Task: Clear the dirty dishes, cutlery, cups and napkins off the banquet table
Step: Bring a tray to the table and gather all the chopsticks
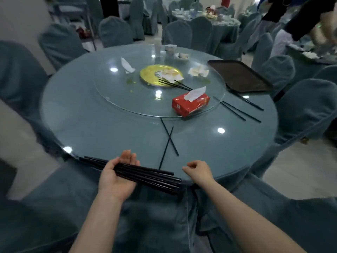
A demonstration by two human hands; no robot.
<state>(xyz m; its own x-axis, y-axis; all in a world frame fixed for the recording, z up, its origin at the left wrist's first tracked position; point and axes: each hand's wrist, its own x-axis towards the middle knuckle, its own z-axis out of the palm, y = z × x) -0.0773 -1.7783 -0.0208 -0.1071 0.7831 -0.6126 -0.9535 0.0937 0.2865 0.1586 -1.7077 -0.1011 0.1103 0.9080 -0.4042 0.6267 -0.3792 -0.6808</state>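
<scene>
My left hand [118, 177] holds a bundle of black chopsticks [155, 177] across its palm at the near edge of the round table [91, 128]. My right hand [197, 169] hovers just right of the bundle's tips, fingers loosely curled and holding nothing. A crossed pair of chopsticks [168, 141] lies just beyond my hands. More chopsticks [237, 110] lie at the right and on the glass turntable [127, 99] by the gold plate [156, 74]. Crumpled napkins [198, 71] and a white napkin [127, 66] sit on the turntable. A cup [157, 46] and small bowls [171, 48] stand at the far edge.
A red tissue box [190, 104] rests on the turntable's near right. A dark tray [240, 75] lies at the table's right edge. Covered chairs [300, 106] ring the table. A person [299, 21] stands at the far right near another laid table [206, 17].
</scene>
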